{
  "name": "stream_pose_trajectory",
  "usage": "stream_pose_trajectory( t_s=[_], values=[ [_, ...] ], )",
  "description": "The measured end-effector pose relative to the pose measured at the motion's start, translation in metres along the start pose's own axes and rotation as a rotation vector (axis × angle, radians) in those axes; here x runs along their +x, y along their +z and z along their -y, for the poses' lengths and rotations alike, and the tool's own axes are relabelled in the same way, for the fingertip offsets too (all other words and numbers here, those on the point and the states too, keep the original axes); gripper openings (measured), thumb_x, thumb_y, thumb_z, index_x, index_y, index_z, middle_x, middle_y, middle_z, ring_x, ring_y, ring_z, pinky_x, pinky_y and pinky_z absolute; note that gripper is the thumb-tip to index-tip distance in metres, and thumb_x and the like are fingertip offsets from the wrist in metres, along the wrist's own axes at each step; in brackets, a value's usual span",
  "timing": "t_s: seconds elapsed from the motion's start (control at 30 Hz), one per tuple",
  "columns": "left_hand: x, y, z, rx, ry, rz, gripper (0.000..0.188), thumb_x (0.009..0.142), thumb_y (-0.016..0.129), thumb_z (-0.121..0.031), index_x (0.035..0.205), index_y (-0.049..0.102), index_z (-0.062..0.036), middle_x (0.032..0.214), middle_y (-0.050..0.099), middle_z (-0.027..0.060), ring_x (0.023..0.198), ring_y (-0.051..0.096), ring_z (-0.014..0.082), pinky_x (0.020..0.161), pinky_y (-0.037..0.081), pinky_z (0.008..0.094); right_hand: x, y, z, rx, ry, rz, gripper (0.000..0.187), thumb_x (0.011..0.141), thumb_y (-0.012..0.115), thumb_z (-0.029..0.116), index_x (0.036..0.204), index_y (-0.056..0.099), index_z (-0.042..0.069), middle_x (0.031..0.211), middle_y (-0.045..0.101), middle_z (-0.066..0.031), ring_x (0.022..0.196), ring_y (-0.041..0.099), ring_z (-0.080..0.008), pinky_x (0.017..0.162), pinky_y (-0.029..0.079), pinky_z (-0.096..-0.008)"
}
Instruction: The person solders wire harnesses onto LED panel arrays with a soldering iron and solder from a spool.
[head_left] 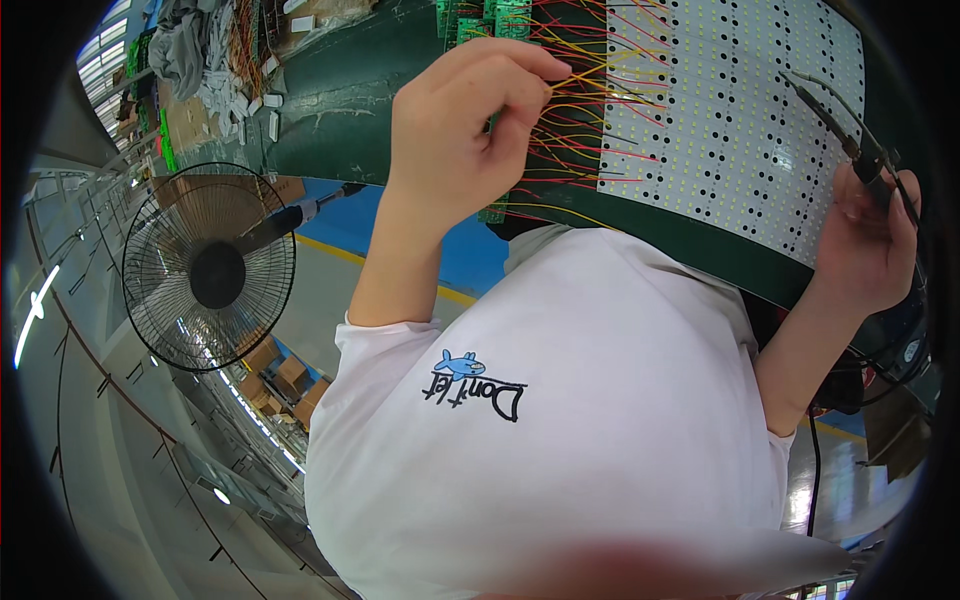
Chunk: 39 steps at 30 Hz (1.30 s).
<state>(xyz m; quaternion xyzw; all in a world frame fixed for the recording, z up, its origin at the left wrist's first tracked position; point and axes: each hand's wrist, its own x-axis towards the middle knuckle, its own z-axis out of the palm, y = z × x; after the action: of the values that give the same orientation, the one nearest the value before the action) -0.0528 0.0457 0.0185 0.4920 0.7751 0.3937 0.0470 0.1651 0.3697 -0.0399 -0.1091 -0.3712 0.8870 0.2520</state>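
My left hand (462, 135) is closed over a row of thin red, yellow and black wires (575, 150). Its thumb and forefinger pinch at a wire; exactly which strand is hard to make out. Small green circuit boards (478, 22) lie at the wires' left ends, partly hidden by that hand. The wires' right ends reach onto a white LED panel (720, 130) dotted with small yellowish LEDs and black round spots. At the panel's right side my right hand (868, 240) grips a soldering iron (830, 122) with a thin curved tube beside it. The iron's tip is over the panel, away from the wires.
A dark green work table (335, 125) bears the panel. Small white pieces (240, 108), bundled wires and grey cloth (180, 55) lie at its far left. A black standing fan (215, 270) is left of me. Dark cables (895, 375) hang by my right forearm; cardboard boxes (285, 375) stand farther off.
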Motion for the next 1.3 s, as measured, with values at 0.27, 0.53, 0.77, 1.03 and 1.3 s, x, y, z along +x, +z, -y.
stream_pose_trajectory(
  t_s=[0.27, 0.53, 0.77, 1.03, 1.3],
  values=[
    [0.003, -0.011, -0.016, -0.150, -0.101, 0.261, 0.016, 0.082, 0.066, 0.012, 0.087, 0.063, -0.0029, 0.103, 0.074, 0.0134, 0.080, 0.071, 0.0182, 0.069, 0.057, 0.0288, 0.000, 0.007, 0.000, -0.076, -0.021, -0.006, 0.021, 0.092, 0.052, 0.011, 0.103, 0.062, -0.004, 0.083, 0.062, -0.0118, 0.072, 0.045, -0.0151, 0.069, 0.033, -0.0321],
    [0.004, -0.005, -0.022, 0.155, 0.031, 0.179, 0.027, 0.075, 0.071, 0.010, 0.097, 0.068, -0.0048, 0.094, 0.073, 0.0087, 0.080, 0.072, 0.0239, 0.067, 0.057, 0.0313, -0.002, 0.031, -0.005, -0.167, -0.113, -0.153, 0.011, 0.091, 0.054, 0.006, 0.096, 0.060, -0.003, 0.084, 0.062, -0.0114, 0.072, 0.050, -0.0149, 0.064, 0.038, -0.0296],
    [0.001, 0.010, -0.027, 0.258, 0.017, 0.226, 0.031, 0.074, 0.066, 0.009, 0.100, 0.068, -0.0075, 0.087, 0.067, 0.0083, 0.080, 0.066, 0.0299, 0.068, 0.052, 0.0393, -0.010, 0.051, -0.011, -0.429, -0.002, -0.014, 0.018, 0.084, 0.067, 0.009, 0.088, 0.052, 0.000, 0.082, 0.057, -0.0074, 0.067, 0.050, -0.0090, 0.055, 0.037, -0.0200],
    [-0.002, 0.037, -0.026, 0.228, 0.031, 0.071, 0.034, 0.072, 0.064, 0.010, 0.099, 0.069, -0.0092, 0.094, 0.064, 0.0054, 0.086, 0.064, 0.0297, 0.075, 0.052, 0.0390, -0.016, 0.052, -0.023, -0.539, -0.045, 0.148, 0.028, 0.084, 0.076, 0.013, 0.084, 0.051, 0.002, 0.075, 0.056, -0.0068, 0.064, 0.050, -0.0093, 0.057, 0.038, -0.0215],
    [-0.004, 0.037, -0.014, 0.244, 0.063, 0.062, 0.035, 0.068, 0.064, 0.011, 0.096, 0.070, -0.0097, 0.093, 0.065, 0.0056, 0.085, 0.064, 0.0285, 0.073, 0.052, 0.0381, -0.017, 0.055, -0.026, -0.641, -0.028, 0.071, 0.030, 0.082, 0.077, 0.016, 0.082, 0.050, 0.002, 0.074, 0.056, -0.0070, 0.063, 0.049, -0.0087, 0.056, 0.038, -0.0211]
  ],
)
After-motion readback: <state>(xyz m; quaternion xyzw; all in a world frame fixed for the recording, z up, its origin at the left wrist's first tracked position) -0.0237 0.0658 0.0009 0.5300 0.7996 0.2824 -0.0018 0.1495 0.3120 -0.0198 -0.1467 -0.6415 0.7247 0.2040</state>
